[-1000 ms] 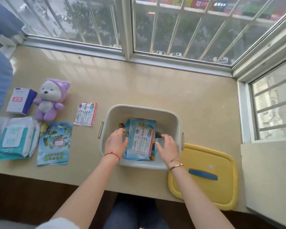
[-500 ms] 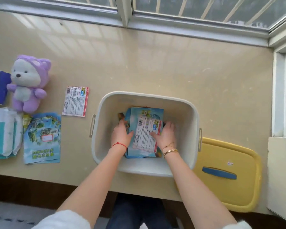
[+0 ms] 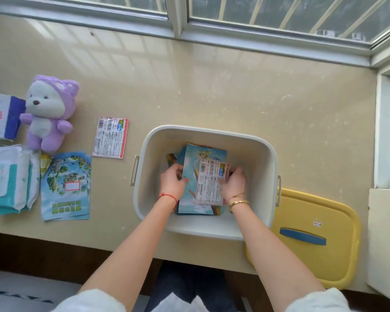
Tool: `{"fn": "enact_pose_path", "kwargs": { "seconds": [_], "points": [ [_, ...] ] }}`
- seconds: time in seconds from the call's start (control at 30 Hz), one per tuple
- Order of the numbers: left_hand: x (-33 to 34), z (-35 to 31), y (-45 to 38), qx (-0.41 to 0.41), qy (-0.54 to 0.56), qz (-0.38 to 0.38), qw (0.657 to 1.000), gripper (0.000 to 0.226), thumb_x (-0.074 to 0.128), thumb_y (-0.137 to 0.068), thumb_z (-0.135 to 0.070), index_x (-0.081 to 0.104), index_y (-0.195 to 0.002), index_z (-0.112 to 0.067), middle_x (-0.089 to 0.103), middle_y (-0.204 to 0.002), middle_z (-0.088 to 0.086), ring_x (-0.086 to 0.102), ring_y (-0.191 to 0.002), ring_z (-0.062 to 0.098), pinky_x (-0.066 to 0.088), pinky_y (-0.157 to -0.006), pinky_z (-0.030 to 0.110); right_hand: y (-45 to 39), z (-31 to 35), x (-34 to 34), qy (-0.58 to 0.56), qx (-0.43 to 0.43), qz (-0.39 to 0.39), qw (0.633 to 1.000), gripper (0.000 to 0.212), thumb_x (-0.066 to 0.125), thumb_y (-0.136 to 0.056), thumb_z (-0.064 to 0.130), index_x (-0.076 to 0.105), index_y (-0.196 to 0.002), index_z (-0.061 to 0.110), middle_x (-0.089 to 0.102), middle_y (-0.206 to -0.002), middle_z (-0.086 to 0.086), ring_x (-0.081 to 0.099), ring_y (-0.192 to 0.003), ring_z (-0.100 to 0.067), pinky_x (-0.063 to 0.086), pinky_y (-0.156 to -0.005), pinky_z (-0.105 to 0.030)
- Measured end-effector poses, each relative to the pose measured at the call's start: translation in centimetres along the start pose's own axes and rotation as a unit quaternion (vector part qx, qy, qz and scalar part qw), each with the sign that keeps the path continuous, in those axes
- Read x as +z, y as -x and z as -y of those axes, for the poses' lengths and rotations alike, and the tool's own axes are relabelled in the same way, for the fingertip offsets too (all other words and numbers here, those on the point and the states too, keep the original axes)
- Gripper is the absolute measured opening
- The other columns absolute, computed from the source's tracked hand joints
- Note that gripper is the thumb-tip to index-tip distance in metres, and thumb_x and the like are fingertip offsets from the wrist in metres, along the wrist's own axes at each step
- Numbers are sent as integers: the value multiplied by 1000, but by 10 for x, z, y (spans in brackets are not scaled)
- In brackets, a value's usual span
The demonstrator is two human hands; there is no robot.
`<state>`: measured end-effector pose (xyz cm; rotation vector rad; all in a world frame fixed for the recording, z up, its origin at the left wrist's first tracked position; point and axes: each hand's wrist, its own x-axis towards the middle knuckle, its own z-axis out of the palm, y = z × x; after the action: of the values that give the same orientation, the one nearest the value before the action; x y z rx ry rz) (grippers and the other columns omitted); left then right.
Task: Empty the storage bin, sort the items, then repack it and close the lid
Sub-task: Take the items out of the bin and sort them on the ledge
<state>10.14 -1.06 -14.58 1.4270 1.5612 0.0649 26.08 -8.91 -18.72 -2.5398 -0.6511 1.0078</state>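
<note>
While both hands (image 3: 204, 184) grip packet stack (image 3: 202, 176), white bin (image 3: 206, 228) holds it; lid (image 3: 311, 244) off beside.

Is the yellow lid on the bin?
No, the yellow lid lies flat on the table to the right of the open bin, while both hands reach inside it.

The white and blue cardboard box (image 3: 2, 117) and the white and teal wipes pack (image 3: 6, 180) are cut off by the left edge; the print on the small white packet (image 3: 110, 137) is too small to read.
</note>
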Motion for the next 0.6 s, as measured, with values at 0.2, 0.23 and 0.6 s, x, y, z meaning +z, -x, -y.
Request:
{"fn": "enact_pose_path", "kwargs": {
  "seconds": [0.2,0.23,0.6],
  "points": [
    [-4,3,5,5,8,20,1000,22,59,-88,-4,56,-109,-9,63,-100,0,60,-89,15,49,-80,25,7,-2,1,63,-12,26,998,64,81,-63,45,52,-105,6,55,-109,-12,50,-106,-29,44,-92,-40],
    [-4,4,5,1,9,22,1000,23,59,-88,-5,55,-110,-10,65,-103,3,62,-90,17,52,-80,27,6,-3,3,86,-22,26,996,63,80,-65,44,54,-106,5,55,-110,-12,47,-109,-29,42,-95,-39],
    [-27,5,25,47,7,-11,999,23,57,-89,-8,61,-108,-21,72,-96,1,67,-84,13,57,-76,30,24,7,-28,-103,-22,-42,994,9,57,-89,7,50,-94,10,62,-88,-4,61,-81,-25,50,-71,-33]
  ]
}}
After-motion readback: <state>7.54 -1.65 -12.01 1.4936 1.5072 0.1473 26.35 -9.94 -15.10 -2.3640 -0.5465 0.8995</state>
